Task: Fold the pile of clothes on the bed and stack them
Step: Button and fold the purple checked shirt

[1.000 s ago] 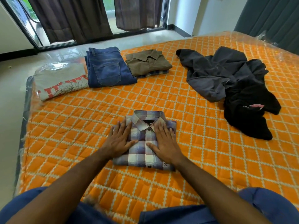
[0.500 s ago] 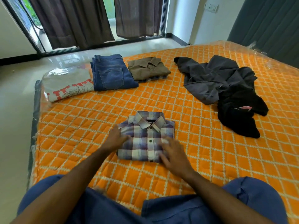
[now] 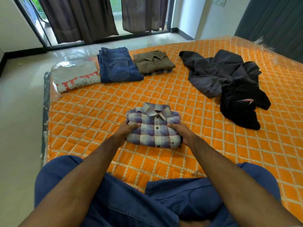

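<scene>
A folded purple-and-white plaid shirt (image 3: 154,126) lies collar away from me in the middle of the orange quilted bed (image 3: 91,115). My left hand (image 3: 127,130) grips its left edge, thumb on top. My right hand (image 3: 181,132) grips its right edge the same way. Far left lie a folded grey T-shirt with red print (image 3: 75,77), folded blue jeans (image 3: 117,65) and a folded olive shirt (image 3: 153,62) on top of another folded plaid garment. At the right an unfolded dark grey garment (image 3: 211,72) overlaps an unfolded black one (image 3: 241,105).
The bed's left edge (image 3: 45,112) drops to a pale tiled floor (image 3: 19,128). Dark curtains (image 3: 78,18) hang over a glass door beyond the bed. My knees in blue trousers (image 3: 131,202) rest on the near edge of the bed.
My hands slid from lying flat on top of the plaid shirt out to its left and right edges and now grip them. The view has tilted up slightly.
</scene>
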